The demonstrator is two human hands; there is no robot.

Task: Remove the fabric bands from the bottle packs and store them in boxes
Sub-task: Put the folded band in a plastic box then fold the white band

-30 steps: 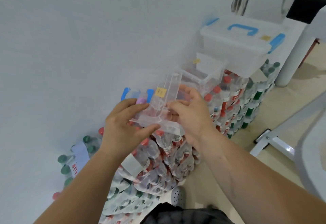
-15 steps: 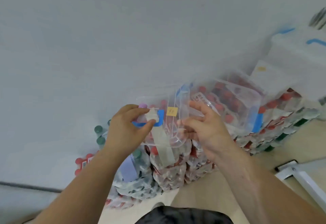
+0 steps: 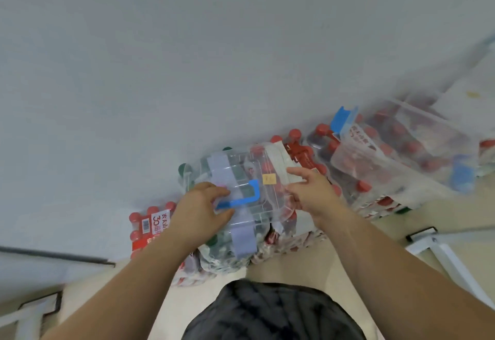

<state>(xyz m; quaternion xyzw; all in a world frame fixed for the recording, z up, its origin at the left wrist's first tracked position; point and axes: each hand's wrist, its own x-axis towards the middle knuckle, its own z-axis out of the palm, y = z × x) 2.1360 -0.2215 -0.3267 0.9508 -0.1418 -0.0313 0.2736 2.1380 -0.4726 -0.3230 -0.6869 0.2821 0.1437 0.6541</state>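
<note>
A clear box lid point(image 3: 249, 205) with a blue handle point(image 3: 247, 196) and a yellow sticker lies flat over shrink-wrapped bottle packs point(image 3: 227, 256) stacked by the wall. My left hand point(image 3: 201, 208) grips its left side next to the handle. My right hand point(image 3: 312, 193) holds its right edge, fingertips touching a white fabric band point(image 3: 281, 162) on the red-capped pack. A pale blue fabric band point(image 3: 242, 240) wraps the green-capped pack and shows through the lid.
An open clear box point(image 3: 401, 152) with blue latches sits on more red-capped packs to the right. A labelled red-capped pack point(image 3: 152, 225) stands at the left. White metal frame legs point(image 3: 450, 262) rest on the floor at lower right. The grey wall is close behind.
The lid went from tilted in both hands to flat on top of the packs. The beige band that hung under my left thumb is no longer in that hand.
</note>
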